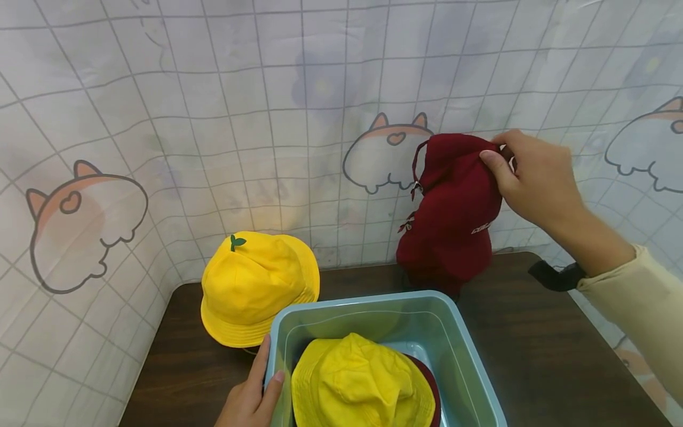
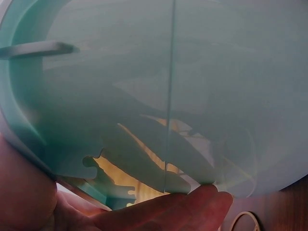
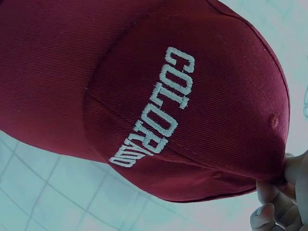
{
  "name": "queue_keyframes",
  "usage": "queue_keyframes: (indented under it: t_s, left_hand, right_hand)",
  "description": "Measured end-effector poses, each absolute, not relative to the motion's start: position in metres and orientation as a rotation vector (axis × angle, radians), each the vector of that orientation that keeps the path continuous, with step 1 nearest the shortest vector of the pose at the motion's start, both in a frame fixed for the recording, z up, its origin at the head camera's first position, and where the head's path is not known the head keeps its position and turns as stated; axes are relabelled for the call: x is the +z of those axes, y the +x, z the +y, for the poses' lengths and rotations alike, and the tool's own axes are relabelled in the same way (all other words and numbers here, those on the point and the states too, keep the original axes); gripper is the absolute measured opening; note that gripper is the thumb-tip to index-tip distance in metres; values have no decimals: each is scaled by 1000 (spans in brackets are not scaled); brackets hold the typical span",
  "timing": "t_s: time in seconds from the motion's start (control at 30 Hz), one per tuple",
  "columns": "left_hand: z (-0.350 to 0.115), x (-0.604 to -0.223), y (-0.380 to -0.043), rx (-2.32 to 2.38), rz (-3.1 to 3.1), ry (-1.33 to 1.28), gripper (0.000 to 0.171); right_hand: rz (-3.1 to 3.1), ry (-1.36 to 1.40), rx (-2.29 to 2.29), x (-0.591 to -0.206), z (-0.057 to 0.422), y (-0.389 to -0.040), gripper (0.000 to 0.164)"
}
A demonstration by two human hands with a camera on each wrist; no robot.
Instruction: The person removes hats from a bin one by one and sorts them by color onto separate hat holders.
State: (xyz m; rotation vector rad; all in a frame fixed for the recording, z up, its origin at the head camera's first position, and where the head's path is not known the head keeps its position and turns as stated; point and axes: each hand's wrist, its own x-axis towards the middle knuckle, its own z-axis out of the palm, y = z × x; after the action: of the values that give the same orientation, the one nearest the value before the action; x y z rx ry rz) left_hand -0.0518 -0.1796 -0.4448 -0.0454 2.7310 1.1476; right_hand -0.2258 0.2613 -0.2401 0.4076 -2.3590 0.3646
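My right hand [image 1: 536, 178] pinches the edge of a dark red baseball cap [image 1: 450, 225] between thumb and fingers. The cap hangs at the back of the table, behind the tub; white "COLORADO" lettering [image 3: 153, 108] shows on its front in the right wrist view. A light blue plastic tub [image 1: 368, 299] stands at the front. Its left wall is gripped by my left hand [image 1: 251, 391], thumb at the rim and fingers [image 2: 202, 204] along the outside. Inside lies a yellow bucket hat [image 1: 363, 379], partly covering a dark red item [image 1: 433, 385].
Left of the tub, a second yellow bucket hat [image 1: 256, 279] with a green sprout sits on the dark wooden table [image 1: 176, 379]. A white gridded cloth [image 1: 267, 148] with corgi drawings hangs behind and along the sides, close to the table edges.
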Motion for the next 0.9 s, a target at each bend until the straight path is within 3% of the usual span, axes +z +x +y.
queue_keyframes:
  t_s: [0.9]
  left_hand:
    - [-179,-444,-52,1172,2718,-45,71]
  right_hand:
    - [-2535,362,228,-285,271,-247,26]
